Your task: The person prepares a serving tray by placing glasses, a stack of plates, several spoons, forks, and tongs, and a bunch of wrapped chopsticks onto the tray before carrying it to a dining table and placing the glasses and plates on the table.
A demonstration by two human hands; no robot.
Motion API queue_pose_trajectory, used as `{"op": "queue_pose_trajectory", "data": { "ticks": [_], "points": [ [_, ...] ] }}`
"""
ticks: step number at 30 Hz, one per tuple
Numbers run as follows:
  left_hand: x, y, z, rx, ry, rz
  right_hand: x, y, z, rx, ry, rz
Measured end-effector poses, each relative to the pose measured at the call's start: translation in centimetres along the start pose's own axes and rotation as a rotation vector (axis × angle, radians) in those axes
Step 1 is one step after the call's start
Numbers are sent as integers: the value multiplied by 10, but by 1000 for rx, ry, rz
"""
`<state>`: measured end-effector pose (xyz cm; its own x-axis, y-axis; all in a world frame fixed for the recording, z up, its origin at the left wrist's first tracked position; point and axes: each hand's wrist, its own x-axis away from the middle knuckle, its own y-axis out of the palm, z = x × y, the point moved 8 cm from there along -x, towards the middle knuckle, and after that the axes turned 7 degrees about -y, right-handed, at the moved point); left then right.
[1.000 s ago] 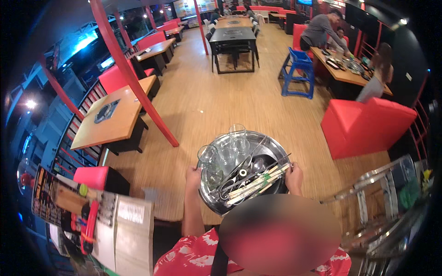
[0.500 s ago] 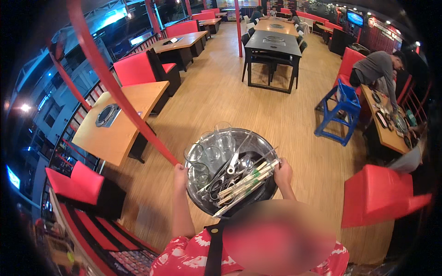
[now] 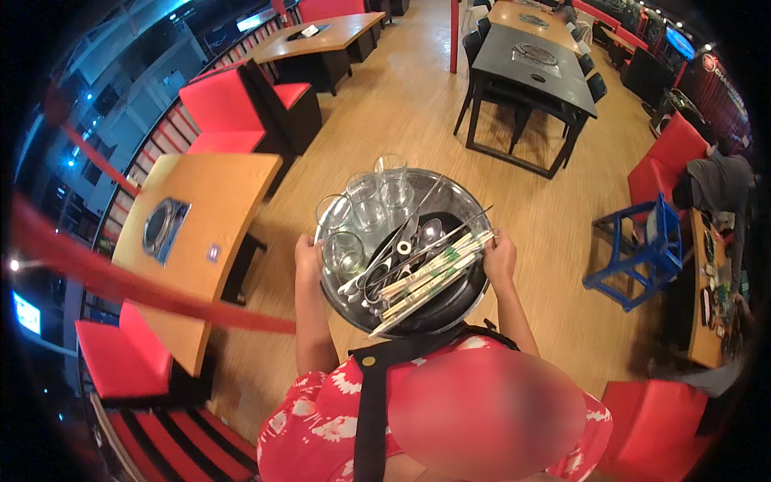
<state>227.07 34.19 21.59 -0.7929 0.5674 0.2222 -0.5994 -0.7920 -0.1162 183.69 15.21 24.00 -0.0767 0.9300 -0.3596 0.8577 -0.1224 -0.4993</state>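
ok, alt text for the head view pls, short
Seen from above, a person's left hand and right hand hold a round metal tray by its rim, loaded with empty glasses, tongs, spoons and wrapped chopsticks, over a restaurant's wooden floor.

Round metal tray (image 3: 470,210), carried level over the wooden floor (image 3: 401,120); left hand (image 3: 307,259) grips its left rim, right hand (image 3: 500,259) its right rim; clear drinking glasses (image 3: 369,213) stand upright, clustered on the tray's far-left part; metal tongs (image 3: 393,249) and spoons (image 3: 430,233) lie slanted across the middle; wrapped chopsticks (image 3: 434,275) lie bundled on the near-right part, ends reaching past the near rim.
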Motion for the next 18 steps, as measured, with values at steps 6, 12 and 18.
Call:
{"op": "queue_pose_trajectory", "data": {
  "ticks": [6,12,18],
  "points": [
    [-47,1,26,191,31,80,-68,65,-25,52,-135,14],
    [-129,7,56,-293,77,175,-133,123,-28,-94,-61,-50],
    [-196,53,135,-317,199,184,-220,166,-41,-66,-41,-27]
  ]
}}
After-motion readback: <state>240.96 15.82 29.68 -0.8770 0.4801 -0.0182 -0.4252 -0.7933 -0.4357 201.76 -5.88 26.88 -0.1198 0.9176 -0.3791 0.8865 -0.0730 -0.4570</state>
